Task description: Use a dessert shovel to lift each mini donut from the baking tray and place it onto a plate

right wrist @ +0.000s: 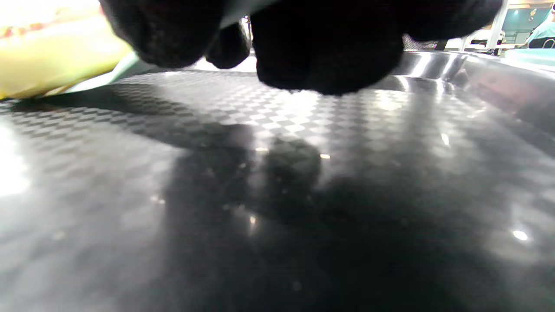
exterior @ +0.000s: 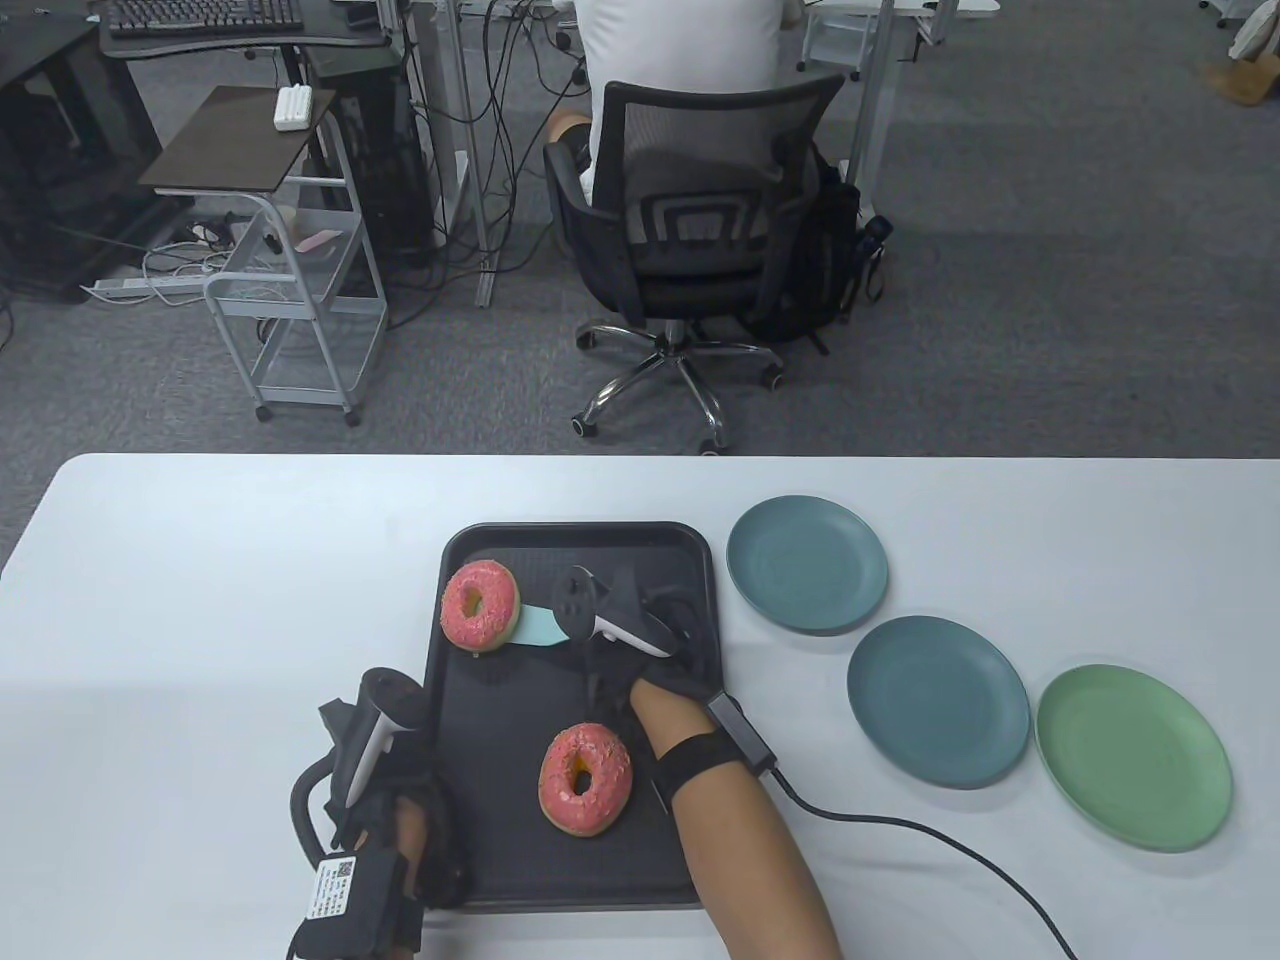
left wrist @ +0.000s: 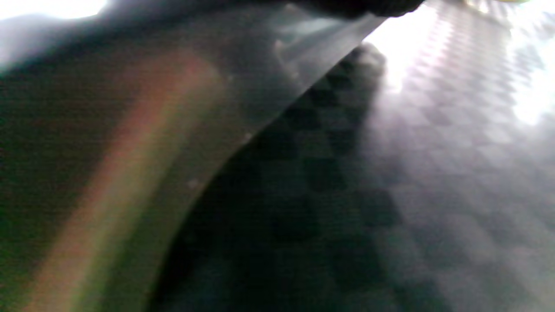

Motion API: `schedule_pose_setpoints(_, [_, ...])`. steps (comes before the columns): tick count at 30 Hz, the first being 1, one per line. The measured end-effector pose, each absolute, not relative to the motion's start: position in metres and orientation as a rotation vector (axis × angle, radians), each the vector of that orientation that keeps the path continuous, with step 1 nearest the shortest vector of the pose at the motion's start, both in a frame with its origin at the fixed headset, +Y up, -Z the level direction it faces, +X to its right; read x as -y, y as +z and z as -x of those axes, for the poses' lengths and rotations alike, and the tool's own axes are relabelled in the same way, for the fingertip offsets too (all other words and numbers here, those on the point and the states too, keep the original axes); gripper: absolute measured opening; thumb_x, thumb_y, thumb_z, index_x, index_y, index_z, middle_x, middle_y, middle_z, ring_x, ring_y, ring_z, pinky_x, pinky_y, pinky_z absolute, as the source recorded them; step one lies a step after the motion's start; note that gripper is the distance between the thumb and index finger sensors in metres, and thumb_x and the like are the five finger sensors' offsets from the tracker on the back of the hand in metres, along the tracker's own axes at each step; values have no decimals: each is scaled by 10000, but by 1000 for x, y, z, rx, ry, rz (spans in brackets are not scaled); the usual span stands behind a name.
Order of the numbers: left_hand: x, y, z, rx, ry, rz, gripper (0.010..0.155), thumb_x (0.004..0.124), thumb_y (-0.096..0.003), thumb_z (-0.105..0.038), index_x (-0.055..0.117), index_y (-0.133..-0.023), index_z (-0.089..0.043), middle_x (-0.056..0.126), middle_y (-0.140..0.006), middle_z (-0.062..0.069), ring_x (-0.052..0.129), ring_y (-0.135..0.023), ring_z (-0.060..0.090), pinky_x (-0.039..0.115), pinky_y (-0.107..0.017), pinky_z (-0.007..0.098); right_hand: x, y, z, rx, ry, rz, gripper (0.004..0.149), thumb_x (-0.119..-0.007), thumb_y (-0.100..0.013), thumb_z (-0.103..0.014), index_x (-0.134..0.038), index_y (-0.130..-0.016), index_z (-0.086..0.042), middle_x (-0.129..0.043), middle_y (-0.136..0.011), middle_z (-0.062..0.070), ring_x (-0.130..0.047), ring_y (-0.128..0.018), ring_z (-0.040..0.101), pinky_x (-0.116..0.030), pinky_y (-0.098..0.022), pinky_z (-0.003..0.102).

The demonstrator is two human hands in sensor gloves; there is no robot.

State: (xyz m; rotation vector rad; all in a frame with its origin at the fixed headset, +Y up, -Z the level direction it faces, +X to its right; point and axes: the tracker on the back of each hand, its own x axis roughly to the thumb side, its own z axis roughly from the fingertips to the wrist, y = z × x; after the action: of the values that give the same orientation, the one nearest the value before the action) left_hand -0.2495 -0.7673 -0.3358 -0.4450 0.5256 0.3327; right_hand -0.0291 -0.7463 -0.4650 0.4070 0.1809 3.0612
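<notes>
On the baking tray (exterior: 700, 560), right hand (exterior: 640, 640) grip clamps the dessert shovel (exterior: 540, 628) under a donut (exterior: 480, 605).

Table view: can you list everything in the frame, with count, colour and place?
Donuts: 2, pink with sprinkles, on the tray, far left and near middle.
Baking tray: 1, black, table centre.
Dessert shovel: 1, pale teal blade at the far donut.
Plates: 3, two teal, one green, right of tray, bare.
Table: 1, white.
Office chair: 1, black, behind, a person seated.
Left hand: at tray's left rim.
Right hand: over the tray, holding the shovel.
</notes>
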Motion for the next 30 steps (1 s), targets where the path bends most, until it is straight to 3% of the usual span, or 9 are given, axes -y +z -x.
schedule_pose_setpoints(7, [768, -336, 250, -526, 338, 445, 642, 713, -428, -408, 444, -1002, -299, 730, -742, -9, 883, -494, 175, 772, -461, 427, 743, -464, 18, -164, 3043, -393, 572, -784, -428, -402, -648, -969, -277, -916, -710, 135, -923, -456, 319, -798, -426, 495])
schedule_pose_setpoints(16, [768, -336, 251, -525, 343, 445, 642, 713, -431, -410, 443, -1003, -302, 727, -746, -10, 881, -495, 171, 770, -463, 421, 700, -462, -24, -63, 2992, -267, 577, -786, -432, -398, -644, -976, -270, -905, -724, 144, -915, -464, 330, -794, -427, 499])
schedule_pose_setpoints(23, [768, -335, 252, -526, 347, 446, 639, 712, -431, -414, 443, -1001, -310, 726, -747, -12, 880, -495, 172, 768, -461, 422, 683, -461, -91, -27, 2978, -69, 582, -791, -433, -394, -646, -979, -256, -907, -725, 153, -920, -460, 332, -804, -414, 496])
schedule_pose_setpoints(30, [769, -335, 252, -526, 348, 446, 640, 712, -429, -415, 444, -1001, -309, 726, -746, -14, 880, -496, 170, 769, -460, 421, 688, -462, -172, -37, 2938, 267, 584, -799, -442, -383, -647, -985, -229, -901, -730, 172, -914, -460, 346, -799, -406, 504])
